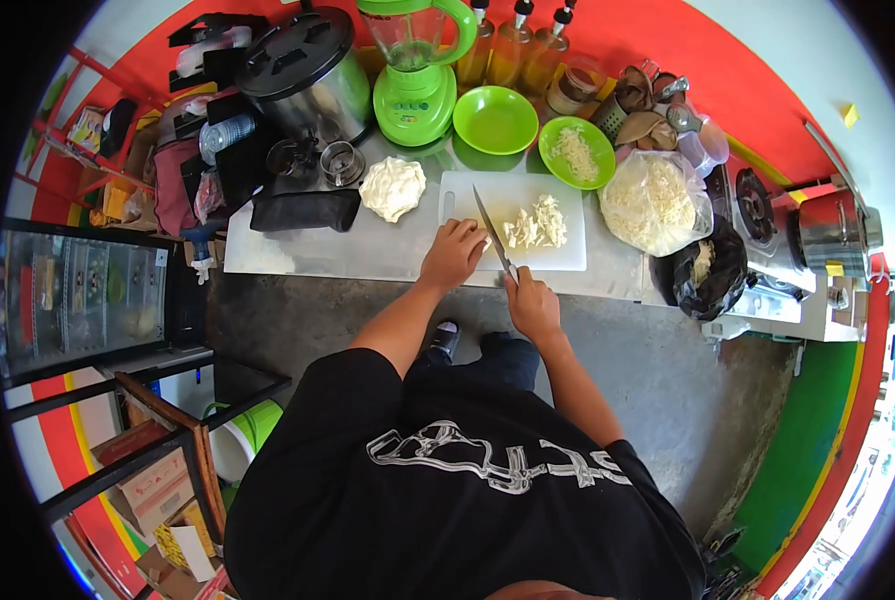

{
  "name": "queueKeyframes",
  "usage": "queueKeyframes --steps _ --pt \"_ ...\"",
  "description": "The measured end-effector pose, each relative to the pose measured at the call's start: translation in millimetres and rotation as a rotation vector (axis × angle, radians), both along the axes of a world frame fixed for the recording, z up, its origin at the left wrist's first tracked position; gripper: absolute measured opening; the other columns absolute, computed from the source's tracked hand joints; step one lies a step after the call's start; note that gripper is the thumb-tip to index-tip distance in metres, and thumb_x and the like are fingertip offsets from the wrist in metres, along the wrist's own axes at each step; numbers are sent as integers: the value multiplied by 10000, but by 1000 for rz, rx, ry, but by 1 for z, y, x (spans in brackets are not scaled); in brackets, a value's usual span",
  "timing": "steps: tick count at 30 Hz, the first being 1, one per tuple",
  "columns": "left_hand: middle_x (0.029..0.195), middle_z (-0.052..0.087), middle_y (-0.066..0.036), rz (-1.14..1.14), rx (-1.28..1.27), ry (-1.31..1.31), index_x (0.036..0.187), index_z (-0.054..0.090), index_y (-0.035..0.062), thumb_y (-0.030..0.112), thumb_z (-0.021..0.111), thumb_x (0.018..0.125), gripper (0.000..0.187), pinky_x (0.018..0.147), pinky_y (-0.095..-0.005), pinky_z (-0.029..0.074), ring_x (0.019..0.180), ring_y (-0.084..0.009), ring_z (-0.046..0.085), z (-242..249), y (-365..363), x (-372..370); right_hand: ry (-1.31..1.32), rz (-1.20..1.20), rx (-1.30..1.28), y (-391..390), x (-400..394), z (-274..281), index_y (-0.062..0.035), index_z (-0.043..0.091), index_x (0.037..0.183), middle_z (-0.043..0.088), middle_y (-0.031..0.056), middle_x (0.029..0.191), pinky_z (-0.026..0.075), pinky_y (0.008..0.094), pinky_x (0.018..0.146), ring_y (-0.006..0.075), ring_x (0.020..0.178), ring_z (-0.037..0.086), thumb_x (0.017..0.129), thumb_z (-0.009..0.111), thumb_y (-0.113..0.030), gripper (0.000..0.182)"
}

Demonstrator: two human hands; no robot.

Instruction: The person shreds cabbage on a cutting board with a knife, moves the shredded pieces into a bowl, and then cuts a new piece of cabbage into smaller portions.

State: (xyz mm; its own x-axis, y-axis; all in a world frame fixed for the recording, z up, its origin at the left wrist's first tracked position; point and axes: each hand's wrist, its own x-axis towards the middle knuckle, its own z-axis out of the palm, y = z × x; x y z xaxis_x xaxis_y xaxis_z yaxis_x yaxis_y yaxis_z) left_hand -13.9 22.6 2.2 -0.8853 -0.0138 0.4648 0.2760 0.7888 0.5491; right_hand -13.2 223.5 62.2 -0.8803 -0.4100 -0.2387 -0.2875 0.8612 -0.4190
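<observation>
Knife [492,226]: center of the frame, blade angled up and left over the white cutting board [570,259], between the two hands. Looks like the chopping step to me, partway along.
Right grip [535,305]: closed around the knife handle, no gap I can see.
Left grip [455,254]: fingers bent and bunched on the board, just left of the blade. Might be pinning a bit of the pale stuff, but it's too small and covered to tell, so no clue how tight it is.
Chopped pale pieces [537,224]: loose pile on the board, right of the blade. No idea what food it is.
Next cut: imo calls for left fingertips tucked back, since they're awfully close to the edge, and a steady hold on whatever's under them.
Green bowl [590,181]: upper right of the pile on the desk [268,252], with finer pale bits [574,152] in it.
Blender [415,105]: top center, reddish lettering on the jar, cut off and not readable. Tiny print on the base, same story.
Black shirt [448,545]: big white outlined lettering [498,460], upside down and creased, can't make out a word.
Cartons [158,490]: lower left, printed, too blurry to read.
</observation>
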Motion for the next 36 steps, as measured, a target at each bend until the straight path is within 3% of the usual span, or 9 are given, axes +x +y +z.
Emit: queueKeyframes --steps 4,7,11,14,17,24,27,30,36 --pt "1072 619 -75 10 -33 6 1024 665 95 98 701 859 169 840 -426 488 968 -309 578 1 2 -2 5 16 71 -9 -2 -3 -46 534 1024 702 232 771 558 536 671 423 735 709 1026 513 -366 321" --pt "1041 638 -91 8 -24 37 993 677 71 45 714 830 170 813 -415 490 914 -324 593 1 5 -3 132 89 125 -7 0 -6 -50 519 1014 708 160 714 574 450 573 349 641 719 1025 514 -330 280" --pt "1028 646 -83 -12 -41 20 977 679 69 37 716 820 165 805 -416 489 890 -322 596 0 5 -4 167 78 205 -12 13 -25 -50 498 1027 701 133 699 574 422 551 302 634 726 1033 491 -298 248" --pt "1027 645 -75 0 -16 27 952 672 67 30 719 810 155 791 -420 485 878 -313 596 -1 6 -5 131 62 154 -18 5 -45 -22 503 1069 693 166 709 573 448 575 346 650 716 1033 506 -316 297" --pt "1034 649 -41 -5 -44 25 934 670 86 58 727 807 142 772 -395 489 854 -278 601 -2 6 -4 -4 65 101 -27 -17 -20 -8 502 1072 701 186 738 581 472 643 379 699 718 1031 507 -302 297" --pt "1022 652 -72 16 -35 47 897 651 51 18 731 795 134 744 -409 487 829 -299 591 -3 6 -4 7 120 122 -24 -5 12 -3 504 1033 711 166 731 593 434 631 353 693 731 1009 537 -253 254" --pt "1025 653 -73 13 -14 43 893 646 50 19 729 794 133 737 -411 489 825 -305 590 -3 5 -5 -108 74 162 -28 1 -9 -4 491 1066 705 189 748 587 474 632 385 717 724 1032 506 -296 295" --pt "1030 654 -72 6 0 35 889 640 51 20 726 794 132 734 -408 491 824 -307 590 -2 4 -4 22 107 234 -31 -5 -30 -7 487 1059 705 191 748 586 465 598 375 698 724 1033 504 -291 286" --pt "1031 648 -59 42 -30 24 885 623 61 33 714 796 130 742 -404 498 830 -298 587 -5 4 -3 -35 120 83 -34 -25 0 4 482 1072 701 214 751 584 485 639 395 717 721 1029 512 -279 288"
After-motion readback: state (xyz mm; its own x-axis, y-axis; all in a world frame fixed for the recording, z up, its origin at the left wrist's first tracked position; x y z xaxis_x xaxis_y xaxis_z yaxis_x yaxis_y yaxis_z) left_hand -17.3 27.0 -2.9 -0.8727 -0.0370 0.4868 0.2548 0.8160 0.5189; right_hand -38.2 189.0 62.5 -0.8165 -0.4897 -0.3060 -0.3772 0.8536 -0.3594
